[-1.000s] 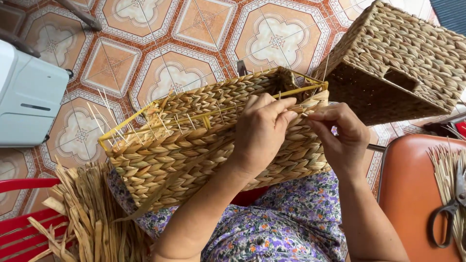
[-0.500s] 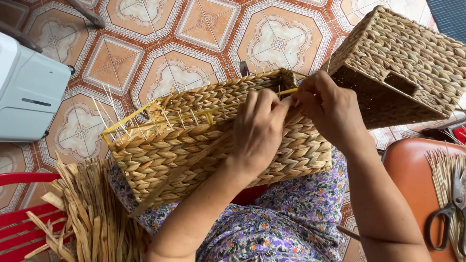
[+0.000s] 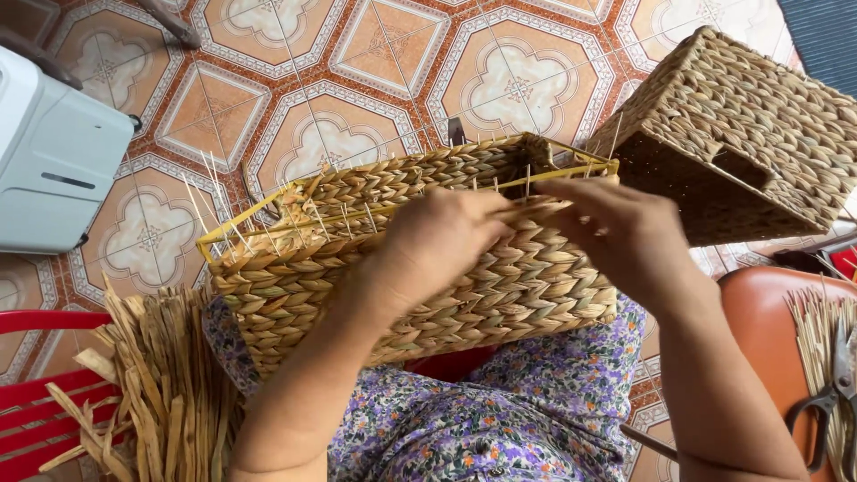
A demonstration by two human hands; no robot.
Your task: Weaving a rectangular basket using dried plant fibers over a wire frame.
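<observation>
A half-woven rectangular basket [image 3: 295, 295] of plaited straw on a yellow wire frame rests on my lap, over a floral purple dress. My left hand [image 3: 437, 245] presses on the basket's near wall just below the rim, fingers curled on a flat straw strand [image 3: 536, 210]. Over the rim at the right corner, my right hand [image 3: 625, 236] pinches the same strand between its fingers. Thin upright stakes stick out along the rim.
A finished woven basket [image 3: 759, 134] lies tilted at upper right. A bundle of dry straw strips [image 3: 161, 402] lies on a red stool at lower left. An orange stool [image 3: 768, 330] at right holds straw and scissors [image 3: 826, 402]. A white appliance [image 3: 54, 152] stands at left on the tiled floor.
My right hand rose from the basket's right side to the rim at the corner, pulling the strand across. My left hand stayed on the near wall.
</observation>
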